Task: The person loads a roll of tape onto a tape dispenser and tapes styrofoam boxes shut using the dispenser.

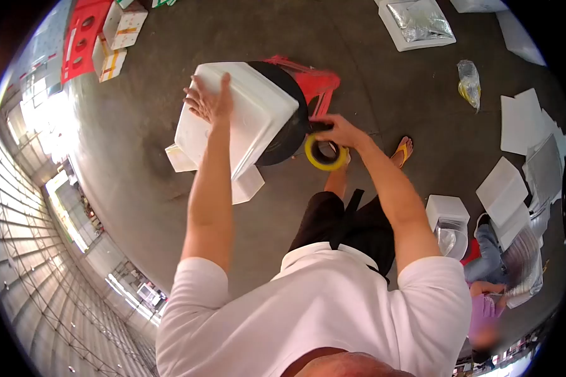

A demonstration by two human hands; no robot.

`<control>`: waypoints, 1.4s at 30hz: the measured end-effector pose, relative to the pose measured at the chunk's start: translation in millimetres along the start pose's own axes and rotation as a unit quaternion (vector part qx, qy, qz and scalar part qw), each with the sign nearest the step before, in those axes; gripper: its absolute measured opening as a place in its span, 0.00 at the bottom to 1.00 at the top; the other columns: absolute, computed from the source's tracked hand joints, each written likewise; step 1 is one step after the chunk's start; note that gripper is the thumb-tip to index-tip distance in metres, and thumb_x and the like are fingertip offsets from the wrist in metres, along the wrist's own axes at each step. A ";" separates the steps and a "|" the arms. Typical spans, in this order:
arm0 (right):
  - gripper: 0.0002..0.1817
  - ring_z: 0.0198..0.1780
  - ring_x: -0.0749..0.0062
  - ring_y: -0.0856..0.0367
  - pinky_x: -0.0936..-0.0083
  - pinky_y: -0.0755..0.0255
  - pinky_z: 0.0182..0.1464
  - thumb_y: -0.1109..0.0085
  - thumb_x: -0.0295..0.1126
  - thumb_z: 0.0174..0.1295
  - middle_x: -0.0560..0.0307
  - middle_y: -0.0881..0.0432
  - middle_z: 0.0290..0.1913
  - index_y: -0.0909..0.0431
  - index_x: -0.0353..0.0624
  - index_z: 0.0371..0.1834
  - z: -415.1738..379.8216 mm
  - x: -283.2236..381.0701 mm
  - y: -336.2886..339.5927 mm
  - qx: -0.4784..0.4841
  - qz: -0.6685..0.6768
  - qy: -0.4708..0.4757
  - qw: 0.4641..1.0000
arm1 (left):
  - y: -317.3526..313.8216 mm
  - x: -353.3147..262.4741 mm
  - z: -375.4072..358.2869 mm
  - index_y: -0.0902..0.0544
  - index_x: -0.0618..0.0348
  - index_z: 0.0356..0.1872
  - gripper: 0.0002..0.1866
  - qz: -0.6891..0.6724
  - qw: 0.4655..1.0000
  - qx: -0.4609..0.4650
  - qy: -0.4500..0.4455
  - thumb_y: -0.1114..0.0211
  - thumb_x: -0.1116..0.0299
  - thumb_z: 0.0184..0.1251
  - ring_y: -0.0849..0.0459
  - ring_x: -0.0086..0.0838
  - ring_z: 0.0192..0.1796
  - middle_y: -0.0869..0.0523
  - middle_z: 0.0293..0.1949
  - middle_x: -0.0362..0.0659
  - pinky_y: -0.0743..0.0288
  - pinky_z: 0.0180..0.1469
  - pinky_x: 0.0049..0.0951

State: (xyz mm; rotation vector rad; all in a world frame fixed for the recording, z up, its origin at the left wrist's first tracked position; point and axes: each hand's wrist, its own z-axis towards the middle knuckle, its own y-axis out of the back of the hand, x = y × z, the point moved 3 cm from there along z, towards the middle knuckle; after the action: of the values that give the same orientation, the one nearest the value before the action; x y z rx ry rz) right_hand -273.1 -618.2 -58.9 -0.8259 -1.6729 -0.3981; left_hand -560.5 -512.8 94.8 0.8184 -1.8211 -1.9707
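A white foam box (248, 110) rests at a tilt on a round black top (289, 141), over what looks like a red plastic stool (321, 83). My left hand (212, 100) lies on the upper left part of the box with its fingers spread. Just right of the black top, my right hand (339, 132) is closed on a roll of yellow tape (325, 166), which hangs below the fingers. The fingertips are partly hidden behind the hand. Beneath the box, a white foam piece (248, 185) sticks out.
White foam sheets (521, 129) lie at the right, near another person (484, 264) sitting low. A foam lid with a silver bag (419, 22) and a clear plastic bag (468, 85) are on the floor. Red crates (85, 38) and taped boxes (127, 28) stand at the upper left.
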 end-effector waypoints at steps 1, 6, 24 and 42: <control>0.30 0.61 0.64 0.25 0.67 0.33 0.64 0.29 0.33 0.53 0.54 0.19 0.54 0.24 0.42 0.62 12.7 7.0 3.1 -0.021 0.040 -0.016 0.999 | 0.8 8.8 -2.8 0.47 0.46 0.77 0.56 0.000 1.000 0.000 0.000 0.27 0.41 0.48 0.60 0.50 0.79 0.54 0.77 0.56 0.63 0.77 0.50; 0.30 0.60 0.64 0.25 0.68 0.33 0.63 0.29 0.34 0.53 0.54 0.20 0.57 0.24 0.46 0.62 87.5 5.7 10.2 -0.051 0.067 -0.015 0.996 | 16.7 12.3 -34.6 0.46 0.45 0.76 0.53 0.054 0.939 0.070 -0.333 0.27 0.45 0.50 0.59 0.50 0.79 0.53 0.77 0.55 0.62 0.77 0.47; 0.32 0.63 0.56 0.27 0.64 0.40 0.69 0.31 0.40 0.47 0.44 0.24 0.62 0.22 0.48 0.59 -19.0 25.1 -96.7 0.274 -0.282 -0.068 0.917 | -1.6 42.4 20.7 0.46 0.41 0.76 0.52 0.012 0.999 0.005 0.030 0.39 0.29 0.52 0.59 0.48 0.79 0.50 0.77 0.51 0.65 0.77 0.49; 0.27 0.64 0.63 0.28 0.65 0.33 0.65 0.44 0.38 0.69 0.53 0.26 0.63 0.35 0.40 0.68 -49.7 50.1 -70.5 -0.441 0.490 -0.106 0.745 | 11.3 58.7 22.5 0.43 0.48 0.75 0.45 -0.052 0.990 -0.068 0.113 0.58 0.28 0.65 0.55 0.53 0.78 0.45 0.75 0.56 0.64 0.76 0.51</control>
State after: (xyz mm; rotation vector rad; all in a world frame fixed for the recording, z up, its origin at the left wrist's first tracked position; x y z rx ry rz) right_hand -291.6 -684.0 13.8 -2.3728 -0.9275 -0.3247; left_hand -621.5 -531.6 95.5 1.0628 -1.5266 -1.9496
